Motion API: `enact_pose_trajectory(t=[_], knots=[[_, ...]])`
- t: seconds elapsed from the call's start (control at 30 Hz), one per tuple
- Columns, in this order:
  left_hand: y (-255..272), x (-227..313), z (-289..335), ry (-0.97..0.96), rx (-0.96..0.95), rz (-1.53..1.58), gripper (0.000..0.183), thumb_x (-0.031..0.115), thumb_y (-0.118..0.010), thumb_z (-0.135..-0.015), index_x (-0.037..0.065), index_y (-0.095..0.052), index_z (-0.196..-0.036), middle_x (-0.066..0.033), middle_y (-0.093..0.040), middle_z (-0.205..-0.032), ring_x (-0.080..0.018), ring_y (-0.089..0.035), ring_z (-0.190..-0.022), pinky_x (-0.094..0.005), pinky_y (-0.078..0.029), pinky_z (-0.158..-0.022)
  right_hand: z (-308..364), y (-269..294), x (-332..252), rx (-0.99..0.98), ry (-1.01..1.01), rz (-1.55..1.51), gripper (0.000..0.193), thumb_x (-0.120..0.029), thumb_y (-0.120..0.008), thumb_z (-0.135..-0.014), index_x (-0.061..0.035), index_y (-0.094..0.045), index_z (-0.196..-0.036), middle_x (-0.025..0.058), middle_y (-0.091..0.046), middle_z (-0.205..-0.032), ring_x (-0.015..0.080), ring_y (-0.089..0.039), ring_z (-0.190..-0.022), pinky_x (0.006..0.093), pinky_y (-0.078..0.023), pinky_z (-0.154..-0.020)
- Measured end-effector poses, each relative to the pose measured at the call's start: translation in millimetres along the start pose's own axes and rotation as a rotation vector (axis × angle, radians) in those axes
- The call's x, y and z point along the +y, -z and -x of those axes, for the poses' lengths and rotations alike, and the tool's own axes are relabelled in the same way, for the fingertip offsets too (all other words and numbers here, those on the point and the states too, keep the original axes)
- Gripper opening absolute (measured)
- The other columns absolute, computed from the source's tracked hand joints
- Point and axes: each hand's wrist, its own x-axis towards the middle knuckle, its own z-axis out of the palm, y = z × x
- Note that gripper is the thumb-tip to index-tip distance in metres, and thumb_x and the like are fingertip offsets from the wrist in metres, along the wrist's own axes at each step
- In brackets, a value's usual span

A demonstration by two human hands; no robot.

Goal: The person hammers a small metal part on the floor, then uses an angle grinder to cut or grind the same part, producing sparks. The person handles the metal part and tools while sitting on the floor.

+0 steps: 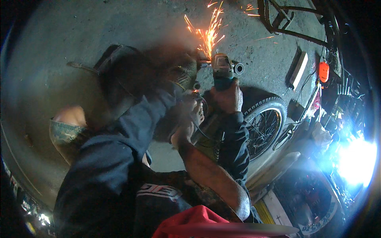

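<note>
My right hand (pixel 229 97) is wrapped around the teal body of an angle grinder (pixel 223 67). Orange sparks (pixel 210 37) spray from its head toward the far side. Beside that head shows a round, hollow metal tube end (pixel 239 68). My left hand (pixel 184 75), in a dark olive glove, is closed just left of the grinder; what it grips is hidden in shadow. A second small tube end (pixel 197 85) with an orange glow under it lies between the hands. Close below is a bare foot (pixel 188 125), toes toward the glow.
A spoked wheel with a knobbly tyre (pixel 265 127) stands right of my right forearm. Farther off are a rusty metal frame (pixel 291 31), a pale bar (pixel 298 70) and an orange object (pixel 324 72). A glaring light (pixel 357 160) shines at right. A thin cable (pixel 204 133) hangs near the foot.
</note>
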Motion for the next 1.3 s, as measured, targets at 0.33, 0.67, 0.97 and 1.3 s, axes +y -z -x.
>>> enact_pose_trajectory(t=[0.33, 0.67, 0.97, 1.3], knots=[[5.9, 2.2, -6.2, 0.060, -0.038, 0.011, 0.037, 0.032, -0.052, -0.099, 0.004, -0.062, -0.120, -0.0217, -0.068, -0.104, -0.0347, -0.068, -0.095, -0.0448, -0.054, -0.083, 1.4, 3.9, -5.5, -0.026, -0.032, -0.051, 0.066, -0.039, -0.075, -0.071, 0.0039, -0.047, -0.112, 0.0314, -0.068, -0.099, 0.0486, -0.067, -0.094, 0.0544, -0.054, -0.082], [7.0, 6.5, -11.1, 0.143, -0.059, -0.012, 0.038, 0.033, -0.053, -0.098, 0.004, -0.062, -0.122, -0.0238, -0.069, -0.105, -0.0352, -0.068, -0.098, -0.0453, -0.054, -0.085, 3.2, 1.6, -3.5, -0.035, -0.026, -0.054, 0.066, -0.038, -0.075, -0.070, 0.0043, -0.046, -0.112, 0.0314, -0.067, -0.099, 0.0487, -0.067, -0.093, 0.0538, -0.054, -0.081], [10.4, 15.1, -16.4, 0.202, -0.123, -0.055, 0.039, 0.033, -0.052, -0.098, 0.004, -0.061, -0.123, -0.0240, -0.068, -0.109, -0.0357, -0.068, -0.100, -0.0454, -0.054, -0.086, 4.1, -0.8, -1.2, -0.002, -0.041, -0.038, 0.066, -0.038, -0.075, -0.070, 0.0044, -0.047, -0.111, 0.0307, -0.068, -0.098, 0.0485, -0.067, -0.093, 0.0534, -0.054, -0.080], [3.1, 5.8, -6.1, 0.089, -0.068, -0.080, 0.038, 0.030, -0.052, -0.098, 0.004, -0.059, -0.124, -0.0220, -0.068, -0.107, -0.0360, -0.069, -0.097, -0.0449, -0.056, -0.083, 5.6, -0.3, 5.1, 0.007, -0.035, -0.094, 0.064, -0.037, -0.075, -0.070, 0.0031, -0.046, -0.110, 0.0303, -0.068, -0.097, 0.0491, -0.067, -0.092, 0.0541, -0.054, -0.079]])
